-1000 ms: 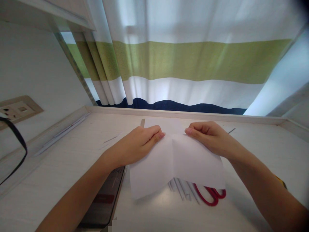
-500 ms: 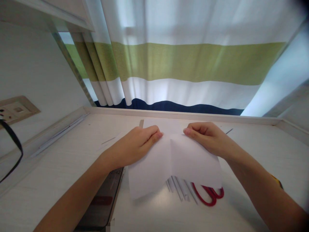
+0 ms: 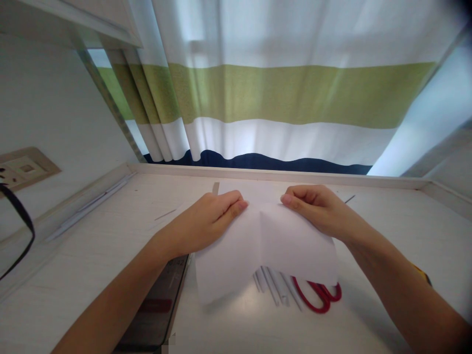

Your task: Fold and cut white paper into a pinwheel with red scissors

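1. 2 bare hands: the left hand (image 3: 208,221) and the right hand (image 3: 317,209), both with slender fingers.
2. 1 thumb with a rounded tip shows on each.
3. 2 bare forearms, left forearm (image 3: 125,290) and right forearm (image 3: 398,280), slim and smooth, narrowest at the wrists.

There are two hands (image 3: 212,221) (image 3: 319,209), one phone (image 3: 159,306) and one scissors (image 3: 326,301). At least three rods (image 3: 273,290) and one sheet (image 3: 295,246) show.
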